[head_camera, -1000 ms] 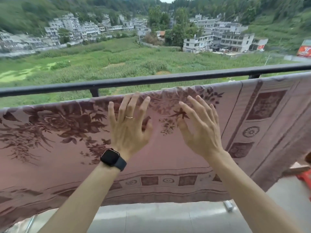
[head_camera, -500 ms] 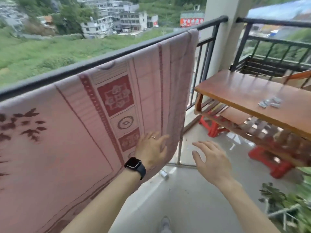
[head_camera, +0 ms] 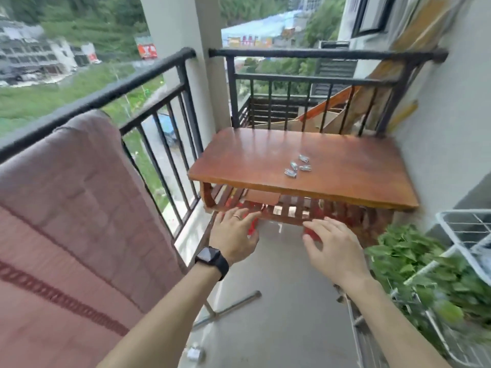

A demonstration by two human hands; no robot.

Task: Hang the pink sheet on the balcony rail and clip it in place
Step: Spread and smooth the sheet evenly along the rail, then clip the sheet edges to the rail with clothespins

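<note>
Both hands have left the pink sheet (head_camera: 66, 208) since the prior frames, & the view has swung R toward the balcony corner.

Sheet: draped over the rail (head_camera: 106, 98) at L of frame, hanging down the inner side; no clip visible on it.

Rail: black metal, bare from the sheet's edge to the pillar (head_camera: 191, 27).

Surface (head_camera: 345, 166): reddish wood, in the corner ahead, w/ slatted shelf (head_camera: 289, 211) beneath.

L hand (head_camera: 233, 235), watch (head_camera: 211, 257) on wrist: held in the air below the surface's near edge, apart from the sheet; fingers (head_camera: 249, 216) straight & loose, gripping nothing.

R hand (head_camera: 334, 245): alongside, fingers (head_camera: 318, 224) spread, likewise empty.

Clips (head_camera: 297, 167): small cluster of metal ones, approx four, lying mid-top on the surface, well apart from both hands.

Reading: hanging step looks done; clipping step not begun. Empty hands turned from sheet toward the surface suggest the clips are to be fetched next.

Risk, as judged: sheet sits on the rail by its own weight only, so wind could shift it until clipped.
</note>
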